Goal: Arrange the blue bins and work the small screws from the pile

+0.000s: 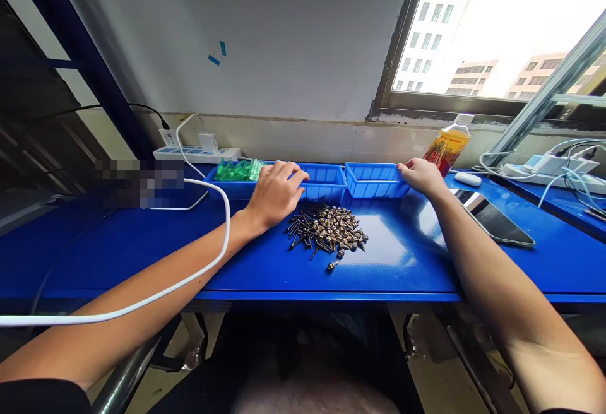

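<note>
My left hand [278,194] is bent over the front wall of the left blue plastic bin [326,194], its fingers curled at the rim. Green plastic pieces [237,170] fill that bin's left part. At its right end stands a second blue bin [374,189], with nothing visible inside. My right hand [423,176] grips this bin's right end, thumb and fingers closed at the corner. In front of the bins lies a loose pile of screws [331,230], some dark and long, others brassy with wide heads. A single screw [332,266] lies nearer the table's edge.
A drink bottle [452,142] stands behind my right hand. Near my right forearm are a phone-like black slab [497,219] and a white oval object [468,178]. A white cable [226,224] hangs across my left forearm. Power strips [189,153] with plugs sit along the wall.
</note>
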`<state>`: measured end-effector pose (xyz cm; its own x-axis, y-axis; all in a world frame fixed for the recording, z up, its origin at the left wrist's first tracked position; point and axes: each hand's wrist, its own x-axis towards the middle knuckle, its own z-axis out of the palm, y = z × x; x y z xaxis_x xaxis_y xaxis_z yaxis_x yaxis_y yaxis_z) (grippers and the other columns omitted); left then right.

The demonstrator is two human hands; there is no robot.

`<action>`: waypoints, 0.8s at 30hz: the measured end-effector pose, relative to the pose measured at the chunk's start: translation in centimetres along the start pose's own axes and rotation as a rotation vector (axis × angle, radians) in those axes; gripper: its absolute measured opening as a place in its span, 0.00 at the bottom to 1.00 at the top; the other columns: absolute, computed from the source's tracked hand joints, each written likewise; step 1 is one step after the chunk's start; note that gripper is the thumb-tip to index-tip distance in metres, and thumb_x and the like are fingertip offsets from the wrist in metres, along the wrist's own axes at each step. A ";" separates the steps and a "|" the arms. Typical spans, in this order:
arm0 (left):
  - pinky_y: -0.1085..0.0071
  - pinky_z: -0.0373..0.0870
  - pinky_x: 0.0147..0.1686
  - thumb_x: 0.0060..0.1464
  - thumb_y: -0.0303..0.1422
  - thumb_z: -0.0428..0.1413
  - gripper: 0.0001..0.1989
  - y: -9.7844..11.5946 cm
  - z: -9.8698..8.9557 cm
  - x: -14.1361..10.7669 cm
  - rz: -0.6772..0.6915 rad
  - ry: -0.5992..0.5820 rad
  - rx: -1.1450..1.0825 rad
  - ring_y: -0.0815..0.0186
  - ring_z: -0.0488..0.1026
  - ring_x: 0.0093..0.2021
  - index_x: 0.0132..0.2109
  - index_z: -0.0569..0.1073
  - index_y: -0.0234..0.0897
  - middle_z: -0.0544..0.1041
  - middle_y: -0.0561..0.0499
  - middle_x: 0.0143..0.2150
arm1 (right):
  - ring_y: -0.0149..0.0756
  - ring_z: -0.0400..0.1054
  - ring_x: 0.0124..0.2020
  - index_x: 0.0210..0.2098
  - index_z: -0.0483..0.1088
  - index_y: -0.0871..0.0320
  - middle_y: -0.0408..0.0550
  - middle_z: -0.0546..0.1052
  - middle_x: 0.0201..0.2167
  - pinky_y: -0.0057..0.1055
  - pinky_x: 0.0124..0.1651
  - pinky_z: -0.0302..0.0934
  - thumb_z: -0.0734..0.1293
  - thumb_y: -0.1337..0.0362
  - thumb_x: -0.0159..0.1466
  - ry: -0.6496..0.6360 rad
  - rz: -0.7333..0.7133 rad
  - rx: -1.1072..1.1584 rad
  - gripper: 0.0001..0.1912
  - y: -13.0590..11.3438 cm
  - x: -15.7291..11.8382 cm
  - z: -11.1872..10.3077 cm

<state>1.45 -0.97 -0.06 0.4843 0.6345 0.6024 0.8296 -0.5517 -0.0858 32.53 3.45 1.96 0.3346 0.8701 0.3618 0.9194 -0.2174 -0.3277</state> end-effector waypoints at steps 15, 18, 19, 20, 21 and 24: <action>0.73 0.65 0.31 0.55 0.29 0.54 0.06 3.2 -0.4 2.8 0.345 -0.471 -0.169 0.66 0.74 0.36 0.36 0.76 0.37 0.77 0.51 0.36 | 0.40 0.69 0.38 0.35 0.73 0.59 0.51 0.77 0.34 0.35 0.45 0.61 0.61 0.62 0.61 0.070 -0.563 0.044 0.10 -6.5 -4.1 0.7; 0.73 0.65 0.34 0.55 0.30 0.53 0.07 2.5 -0.8 2.7 0.315 -0.428 -0.181 0.65 0.74 0.38 0.36 0.76 0.37 0.78 0.50 0.37 | 0.41 0.69 0.39 0.35 0.73 0.59 0.51 0.77 0.34 0.36 0.46 0.61 0.61 0.62 0.61 0.058 -0.618 0.069 0.10 -7.1 -4.5 0.9; 0.72 0.66 0.35 0.56 0.31 0.52 0.08 2.1 -1.0 2.9 0.269 -0.378 -0.180 0.65 0.73 0.39 0.37 0.76 0.37 0.78 0.50 0.37 | 0.41 0.69 0.39 0.35 0.73 0.59 0.51 0.77 0.34 0.36 0.46 0.61 0.62 0.62 0.61 0.055 -0.630 0.075 0.10 -7.2 -4.6 0.8; 0.71 0.66 0.36 0.56 0.32 0.52 0.08 1.7 -1.2 3.1 0.201 -0.316 -0.169 0.64 0.73 0.39 0.38 0.76 0.36 0.78 0.49 0.38 | 0.41 0.69 0.39 0.35 0.73 0.59 0.51 0.77 0.34 0.36 0.46 0.61 0.62 0.62 0.61 0.055 -0.640 0.079 0.10 -7.2 -4.6 0.8; 0.70 0.67 0.38 0.57 0.33 0.51 0.10 1.3 -1.3 3.3 0.113 -0.244 -0.146 0.63 0.73 0.40 0.39 0.75 0.36 0.77 0.48 0.38 | 0.41 0.69 0.39 0.35 0.73 0.59 0.51 0.77 0.34 0.37 0.46 0.61 0.62 0.62 0.61 0.056 -0.648 0.079 0.09 -7.2 -4.6 0.8; 0.66 0.67 0.43 0.56 0.37 0.52 0.14 0.0 -1.4 3.5 -0.075 -0.123 -0.026 0.58 0.70 0.47 0.45 0.74 0.34 0.77 0.45 0.43 | 0.41 0.69 0.40 0.34 0.72 0.58 0.50 0.77 0.34 0.37 0.46 0.61 0.62 0.61 0.62 0.053 -0.650 0.063 0.09 -7.1 -4.5 1.0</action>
<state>2.73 0.51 3.15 0.4528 0.7351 0.5046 0.8581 -0.5130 -0.0227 24.25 1.47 1.82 -0.2738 0.7925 0.5450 0.9246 0.3730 -0.0779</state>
